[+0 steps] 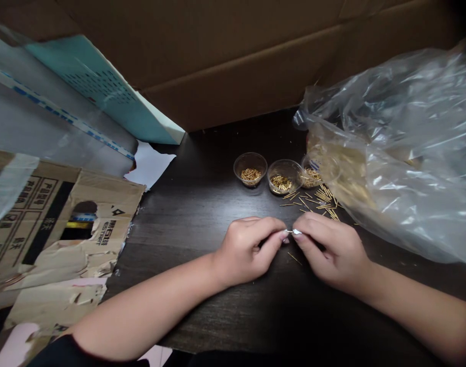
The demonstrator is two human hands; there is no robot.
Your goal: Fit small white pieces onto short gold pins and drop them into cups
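Note:
My left hand (250,247) and my right hand (334,250) meet over the dark table, each pinched shut at the fingertips. A short, thin metal pin (290,231) spans the small gap between them, one end in each pinch. Something white and shiny shows at my right fingertips; whether it is a nail or a small part, I cannot tell. Below the fingers lies a single thin gold pin (294,259). Just beyond my right hand, several loose gold pins (324,196) are scattered. Behind them stand three clear plastic cups (250,156) holding small gold pieces.
A large clear plastic bag (416,153) covers the table's right side, with gold-coloured contents at its left end. Brown cardboard (236,61) rises along the back. At left are a torn carton (103,219), a light blue box (99,81) and a piece of white paper (151,163).

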